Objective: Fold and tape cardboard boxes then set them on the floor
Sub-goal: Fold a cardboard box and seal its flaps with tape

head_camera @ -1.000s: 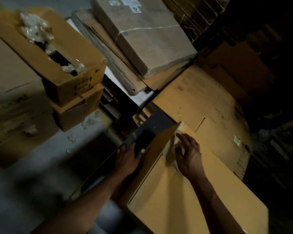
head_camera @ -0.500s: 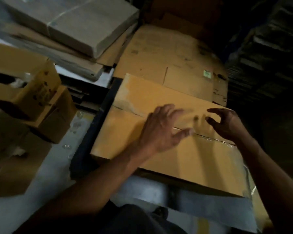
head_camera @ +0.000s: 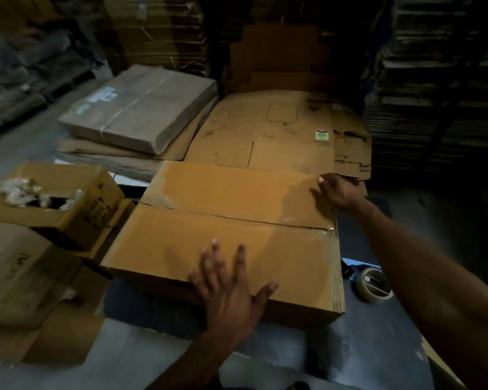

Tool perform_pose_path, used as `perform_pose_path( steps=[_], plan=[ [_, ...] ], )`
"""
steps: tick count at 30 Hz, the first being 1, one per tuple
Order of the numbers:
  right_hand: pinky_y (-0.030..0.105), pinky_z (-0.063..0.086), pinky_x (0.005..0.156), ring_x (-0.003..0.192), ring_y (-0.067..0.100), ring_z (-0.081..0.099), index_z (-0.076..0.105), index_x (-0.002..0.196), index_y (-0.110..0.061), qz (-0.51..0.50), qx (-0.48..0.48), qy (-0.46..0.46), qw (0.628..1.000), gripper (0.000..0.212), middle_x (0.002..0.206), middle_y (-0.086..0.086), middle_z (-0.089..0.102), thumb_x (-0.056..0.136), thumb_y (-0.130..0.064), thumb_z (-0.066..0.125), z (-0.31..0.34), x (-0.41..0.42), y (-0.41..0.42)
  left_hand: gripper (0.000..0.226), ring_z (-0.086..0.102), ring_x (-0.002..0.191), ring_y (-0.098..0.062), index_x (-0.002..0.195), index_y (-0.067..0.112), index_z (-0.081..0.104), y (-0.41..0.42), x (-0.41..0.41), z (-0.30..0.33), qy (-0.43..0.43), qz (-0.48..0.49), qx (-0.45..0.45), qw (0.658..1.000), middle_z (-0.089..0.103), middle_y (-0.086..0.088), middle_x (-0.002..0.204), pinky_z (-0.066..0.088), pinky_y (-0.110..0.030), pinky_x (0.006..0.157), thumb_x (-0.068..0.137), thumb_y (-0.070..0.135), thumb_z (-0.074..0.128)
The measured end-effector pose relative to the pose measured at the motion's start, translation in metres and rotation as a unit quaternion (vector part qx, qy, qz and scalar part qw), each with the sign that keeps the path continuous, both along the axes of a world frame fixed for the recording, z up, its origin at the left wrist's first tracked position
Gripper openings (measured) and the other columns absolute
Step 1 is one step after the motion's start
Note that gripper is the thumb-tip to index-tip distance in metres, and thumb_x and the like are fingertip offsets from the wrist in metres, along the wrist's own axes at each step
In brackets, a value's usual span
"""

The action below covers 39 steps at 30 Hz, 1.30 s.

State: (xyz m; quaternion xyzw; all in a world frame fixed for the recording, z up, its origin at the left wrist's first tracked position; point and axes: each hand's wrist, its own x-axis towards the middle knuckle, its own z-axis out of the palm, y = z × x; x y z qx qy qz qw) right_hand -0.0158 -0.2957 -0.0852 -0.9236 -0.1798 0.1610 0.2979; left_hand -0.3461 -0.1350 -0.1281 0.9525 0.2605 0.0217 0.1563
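A brown cardboard box (head_camera: pixel 231 220) lies in front of me with its two top flaps shut and clear tape along the middle seam. My left hand (head_camera: pixel 228 291) lies flat on the near flap at the front edge, fingers spread and straight. My right hand (head_camera: pixel 337 190) rests on the far right corner of the box, its fingers over the edge. A tape roll (head_camera: pixel 373 284) sits on the floor just right of the box.
An open box with plastic wrap (head_camera: pixel 59 201) stands at the left on other cartons. A strapped flat bundle (head_camera: pixel 144 108) and flattened cardboard sheets (head_camera: pixel 273 130) lie behind the box. Tall stacks of cardboard fill the dark background. Grey floor (head_camera: pixel 293 353) shows near me.
The view swung up and left. The box flaps went from half open to shut. My left hand slid to the near edge, my right hand to the far right corner.
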Motion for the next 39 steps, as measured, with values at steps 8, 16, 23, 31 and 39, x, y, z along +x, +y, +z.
perform_pose_path(
  steps=[8, 16, 23, 31, 39],
  plan=[
    [0.050, 0.055, 0.093, 0.108, 0.030, 0.063, 0.061, 0.128, -0.031, -0.099, -0.007, -0.034, 0.994, 0.051, 0.129, 0.015, 0.058, 0.090, -0.064, 0.052, -0.043, -0.026, -0.035, 0.127, -0.029, 0.152, -0.040, 0.151, 0.055, -0.029, 0.061, 0.005, 0.003, -0.118, 0.214, -0.269, 0.932, -0.051, -0.002, 0.156, 0.015, -0.062, 0.123, 0.083, 0.056, 0.079],
    [0.038, 0.060, 0.049, 0.054, 0.013, 0.070, 0.061, 0.107, -0.031, -0.136, -0.008, -0.001, 0.991, 0.040, 0.083, -0.004, 0.072, 0.086, -0.064, 0.069, -0.049, -0.117, -0.039, 0.106, 0.014, 0.154, -0.039, 0.163, 0.033, 0.019, 0.212, 0.075, -0.005, -0.113, 0.138, -0.193, 0.965, -0.015, -0.009, 0.169, 0.027, -0.047, 0.124, 0.081, 0.041, 0.086],
    [0.046, 0.063, 0.061, 0.073, 0.018, 0.072, 0.057, 0.106, -0.035, -0.273, 0.003, -0.041, 0.961, 0.083, 0.085, -0.003, 0.071, 0.060, -0.104, 0.046, -0.065, -0.143, -0.032, 0.086, 0.019, 0.152, -0.040, 0.158, 0.028, 0.031, 0.221, 0.183, 0.007, -0.102, 0.018, -0.113, 0.988, 0.005, -0.013, 0.168, 0.032, -0.054, 0.121, 0.088, 0.045, 0.077],
    [0.029, 0.058, 0.051, 0.062, 0.009, 0.070, 0.063, 0.102, -0.026, -0.235, 0.069, 0.009, 0.970, 0.057, 0.082, -0.003, 0.068, 0.081, -0.079, 0.063, -0.040, -0.135, -0.030, 0.090, -0.002, 0.160, -0.021, 0.165, 0.023, 0.007, 0.035, 0.106, 0.012, -0.005, -0.255, 0.021, 0.967, 0.001, -0.004, 0.174, 0.001, -0.053, 0.129, 0.095, 0.079, 0.014],
    [0.041, 0.051, 0.099, 0.121, 0.035, 0.061, 0.048, 0.148, -0.023, -0.084, -0.203, 0.069, 0.973, 0.059, 0.138, 0.015, 0.061, 0.093, -0.022, 0.068, -0.104, -0.071, -0.153, 0.077, 0.022, 0.157, -0.024, 0.163, 0.016, 0.028, -0.010, 0.084, -0.046, -0.026, -0.214, 0.170, 0.961, 0.025, -0.008, 0.170, 0.013, -0.055, 0.126, 0.100, 0.060, 0.031]
  ],
)
